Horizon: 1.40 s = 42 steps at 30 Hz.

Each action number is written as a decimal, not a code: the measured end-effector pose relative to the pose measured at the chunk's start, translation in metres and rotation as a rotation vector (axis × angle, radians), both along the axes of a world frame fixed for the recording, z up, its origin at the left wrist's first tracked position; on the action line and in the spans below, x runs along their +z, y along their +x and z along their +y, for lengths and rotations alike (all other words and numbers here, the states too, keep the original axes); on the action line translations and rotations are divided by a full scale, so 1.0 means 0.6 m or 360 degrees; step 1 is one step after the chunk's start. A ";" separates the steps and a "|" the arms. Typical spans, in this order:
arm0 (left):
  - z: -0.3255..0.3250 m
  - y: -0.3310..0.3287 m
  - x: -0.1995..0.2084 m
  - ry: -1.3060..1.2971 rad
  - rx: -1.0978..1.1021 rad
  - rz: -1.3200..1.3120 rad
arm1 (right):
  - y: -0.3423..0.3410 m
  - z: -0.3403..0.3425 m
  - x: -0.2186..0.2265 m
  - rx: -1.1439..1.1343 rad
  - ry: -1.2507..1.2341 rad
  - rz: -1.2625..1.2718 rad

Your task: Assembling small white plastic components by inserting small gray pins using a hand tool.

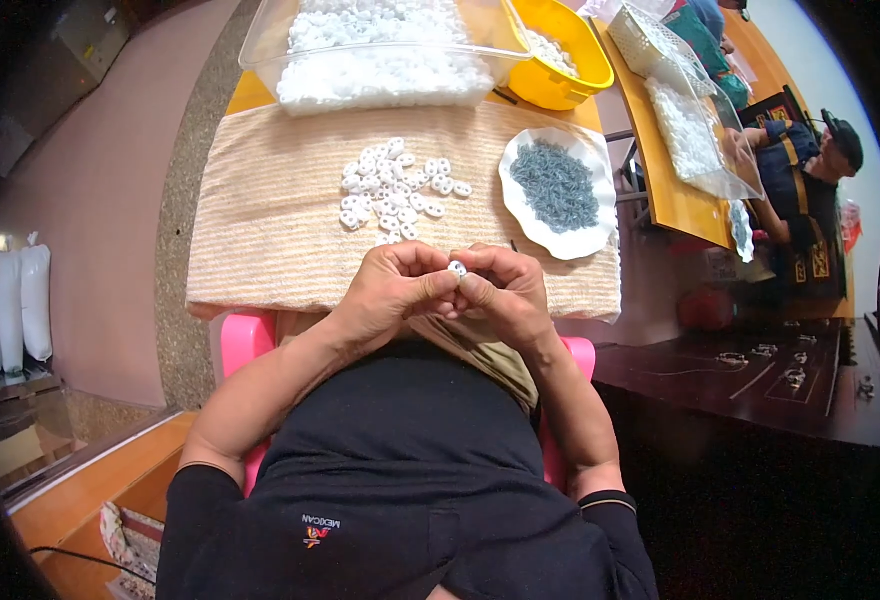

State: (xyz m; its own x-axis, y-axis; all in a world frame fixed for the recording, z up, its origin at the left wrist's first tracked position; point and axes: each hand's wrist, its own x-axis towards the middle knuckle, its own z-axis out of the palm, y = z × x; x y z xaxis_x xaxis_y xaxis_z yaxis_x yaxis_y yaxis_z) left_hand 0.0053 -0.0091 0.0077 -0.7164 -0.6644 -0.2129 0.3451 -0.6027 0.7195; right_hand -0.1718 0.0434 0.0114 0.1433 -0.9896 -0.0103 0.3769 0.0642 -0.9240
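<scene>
Close to the table's front edge, my left hand (392, 292) and my right hand (510, 292) meet, both closed. Their thumbs and fingertips pinch a small white plastic piece (457, 268) with a dark spot in it; the rest of it is hidden by the fingers. Just beyond lies a loose pile of small white two-holed plastic pieces (392, 188) on a striped beige towel (260, 215). To the right of the pile stands a white wavy-edged plate (592, 228) full of small grey-blue slivers (554, 185).
A clear bin (260, 62) of white pieces stands at the back, beside a yellow basin (592, 75). Pink chair arms (247, 338) flank me. On the right, a co-worker (810, 165) sits at another table with a clear bin (735, 185). White sacks (36, 300) stand far left.
</scene>
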 end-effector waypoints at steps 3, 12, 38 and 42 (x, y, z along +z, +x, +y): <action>-0.004 -0.001 0.015 0.0121 -0.0021 -0.0055 | -0.004 0.001 -0.003 -0.0050 0.0102 -0.0012; -0.006 0.006 -0.002 -0.0042 -0.0063 0.0009 | 0.001 0.000 0.000 0.0010 -0.0037 0.0027; -0.011 0.006 -0.004 0.0038 -0.0052 -0.0042 | 0.000 0.004 0.000 -0.0015 0.0004 0.0075; -0.011 0.009 -0.005 0.0062 -0.0045 -0.0005 | -0.008 0.006 0.004 -0.0050 -0.0004 0.0230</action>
